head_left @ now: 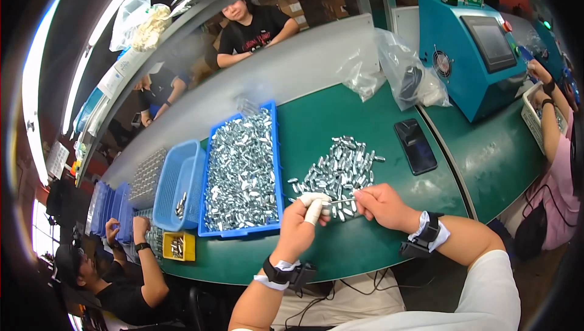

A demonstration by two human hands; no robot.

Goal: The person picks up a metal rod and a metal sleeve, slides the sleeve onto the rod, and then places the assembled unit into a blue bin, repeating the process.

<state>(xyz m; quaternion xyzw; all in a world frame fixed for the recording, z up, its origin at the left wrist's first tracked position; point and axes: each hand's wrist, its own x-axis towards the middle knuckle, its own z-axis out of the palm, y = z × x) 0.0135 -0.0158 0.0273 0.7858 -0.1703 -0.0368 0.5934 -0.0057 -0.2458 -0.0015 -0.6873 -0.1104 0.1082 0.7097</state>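
My left hand (299, 224) has white covers on its fingertips and is closed in a pinch. A slim metal rod (342, 201) runs from those fingers to my right hand (384, 208), which pinches its other end. Whether a small part is also tucked inside the left fingers is hidden. Just beyond both hands a loose pile of small shiny silver metal parts (338, 168) lies on the green table; a few stray pieces rest beneath the rod. Left of the pile, a blue tray (278, 167) is heaped with similar silver parts.
Further left are a light blue basket (159, 200) and a yellow bin (190, 247) of small parts. A black phone (416, 147) lies right of the pile, plastic bags (398, 66) behind it. A teal machine (447, 88) stands at the right. Co-workers sit on both sides and opposite.
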